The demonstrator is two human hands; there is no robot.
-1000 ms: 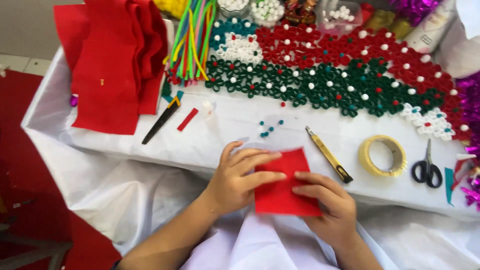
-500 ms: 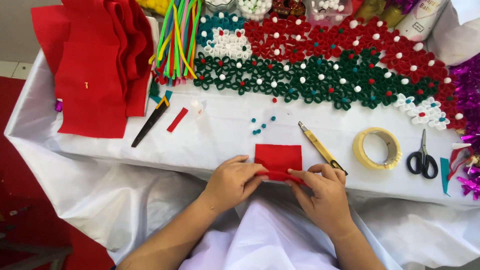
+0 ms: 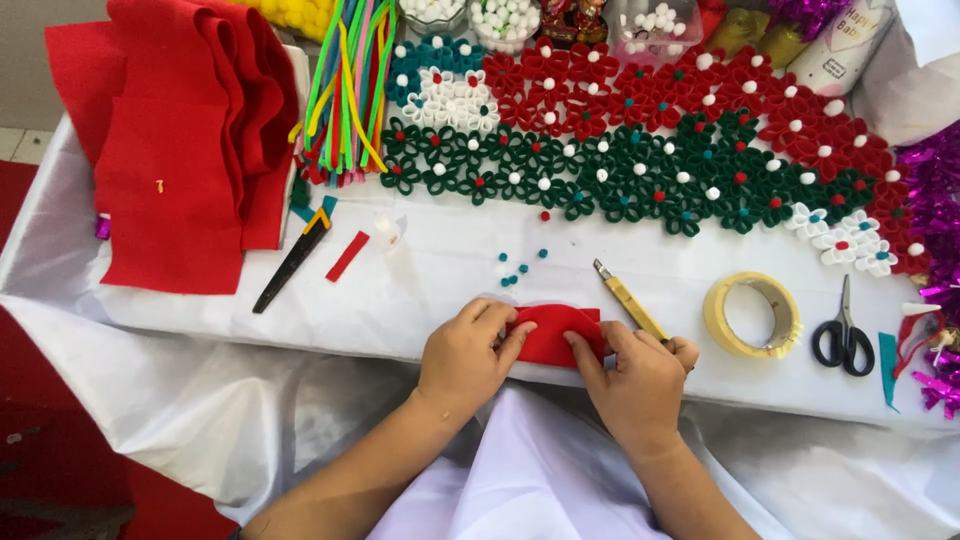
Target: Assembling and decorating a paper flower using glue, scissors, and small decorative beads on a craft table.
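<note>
At the table's (image 3: 420, 300) near edge, both my hands, left (image 3: 468, 352) and right (image 3: 640, 385), pinch the folded red felt (image 3: 556, 335); I'd align edges, then press.

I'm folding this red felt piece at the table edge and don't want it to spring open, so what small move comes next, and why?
Probably press the fold flat with both thumbs: the red felt piece still arches between the left hand and right hand, so the crease looks unset.

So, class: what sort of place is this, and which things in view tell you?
Most likely a craft table for making decorations. Rows of small felt flowers cover the white table, with scissors and a tape roll nearby, while both hands fold a red felt piece.
</note>
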